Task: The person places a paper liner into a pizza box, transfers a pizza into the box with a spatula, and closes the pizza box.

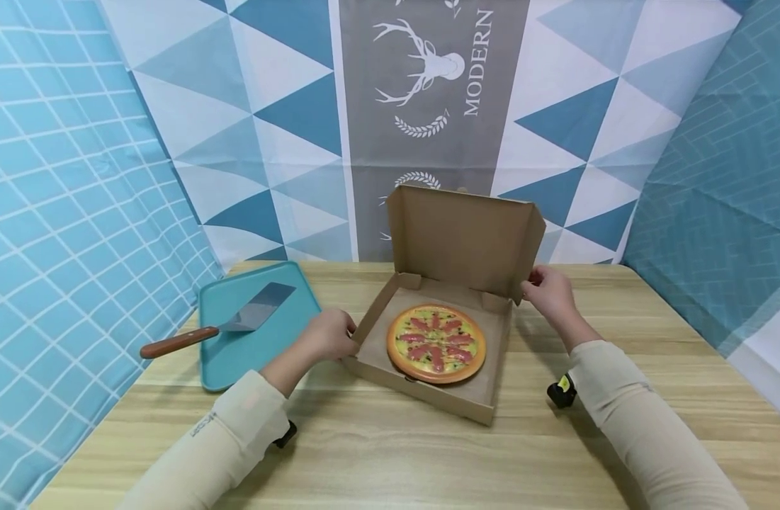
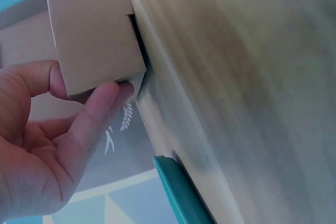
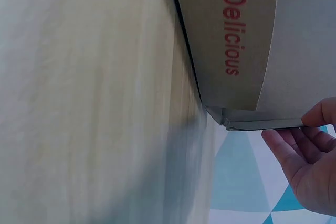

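Observation:
A brown cardboard pizza box (image 1: 428, 407) sits on the table with its lid (image 1: 462, 237) raised. Inside lies a round pizza (image 1: 436, 343) with a brown crust, yellow topping and pink strips. My left hand (image 1: 329, 334) grips the box's front left corner; in the left wrist view its thumb and fingers (image 2: 97, 103) are on either side of that corner. At the lid's right side, my right hand (image 1: 551, 290) pinches the edge of the side flap (image 3: 262, 124) between thumb and fingers. Red lettering shows on the box's outer side wall (image 3: 231, 40).
Left of the box lies a teal tray (image 1: 220, 372). A wide metal spatula (image 1: 262, 306) with a wooden handle rests across it, the handle sticking out past the tray's left edge. Patterned cloth (image 1: 287, 106) hangs behind the wooden table (image 1: 390, 467) and along both sides.

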A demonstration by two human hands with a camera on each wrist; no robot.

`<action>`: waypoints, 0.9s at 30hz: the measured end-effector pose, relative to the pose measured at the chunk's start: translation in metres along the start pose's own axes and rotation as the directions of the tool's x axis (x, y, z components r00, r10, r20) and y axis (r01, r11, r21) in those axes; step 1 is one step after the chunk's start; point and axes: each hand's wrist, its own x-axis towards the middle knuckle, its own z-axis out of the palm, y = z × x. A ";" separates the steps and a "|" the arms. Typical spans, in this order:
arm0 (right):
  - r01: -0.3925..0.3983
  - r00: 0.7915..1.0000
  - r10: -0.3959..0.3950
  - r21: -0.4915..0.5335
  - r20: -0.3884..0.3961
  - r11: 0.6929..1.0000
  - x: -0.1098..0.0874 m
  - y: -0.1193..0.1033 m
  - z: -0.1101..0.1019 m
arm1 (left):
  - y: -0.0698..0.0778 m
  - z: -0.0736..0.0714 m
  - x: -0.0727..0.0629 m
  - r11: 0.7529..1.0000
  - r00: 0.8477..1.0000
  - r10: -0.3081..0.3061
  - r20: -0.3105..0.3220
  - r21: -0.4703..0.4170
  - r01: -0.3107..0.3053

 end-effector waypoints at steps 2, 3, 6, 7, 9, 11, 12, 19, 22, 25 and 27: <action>0.010 1.000 -0.010 -0.006 0.001 1.000 0.003 -0.001 0.002 | 0.004 0.001 -0.004 1.000 1.000 -0.002 0.006 0.013 0.002; 0.011 1.000 -0.011 -0.005 0.001 1.000 0.004 -0.002 0.003 | 0.006 0.002 -0.006 1.000 1.000 -0.002 0.006 0.018 0.002; 0.013 1.000 -0.013 0.008 0.004 1.000 0.007 -0.004 0.005 | 0.009 0.004 -0.012 0.999 1.000 -0.002 -0.001 0.032 0.002; 0.011 1.000 -0.011 0.019 0.009 1.000 0.007 -0.004 0.006 | 0.010 0.005 -0.014 0.999 1.000 -0.002 -0.002 0.032 0.002; 0.013 1.000 -0.014 0.022 0.016 1.000 0.008 -0.005 0.007 | 0.011 0.007 -0.017 1.000 1.000 -0.001 -0.003 0.029 0.001; 0.023 1.000 -0.024 0.009 0.018 1.000 0.010 -0.006 0.008 | 0.013 0.009 -0.021 1.000 1.000 -0.004 -0.003 0.023 0.004; 0.030 0.999 -0.030 0.005 0.020 1.000 0.011 -0.006 0.009 | 0.014 0.009 -0.022 1.000 1.000 -0.004 -0.001 0.019 0.004; 0.091 0.996 -0.090 -0.050 0.013 0.995 0.019 -0.003 0.014 | 0.022 0.007 -0.028 0.999 0.999 0.045 0.015 0.023 -0.046; 0.101 0.995 -0.100 -0.046 0.018 0.994 0.022 -0.003 0.016 | 0.022 -0.003 -0.019 0.993 0.995 0.089 -0.040 0.082 -0.085; 0.089 0.996 -0.088 -0.020 0.023 0.996 0.023 -0.003 0.017 | 0.021 -0.022 -0.001 0.997 0.992 0.077 -0.096 0.019 -0.076; 0.079 0.997 -0.079 -0.002 0.027 0.997 0.023 -0.004 0.018 | 0.020 -0.033 0.017 0.983 0.996 0.041 -0.075 -0.176 -0.054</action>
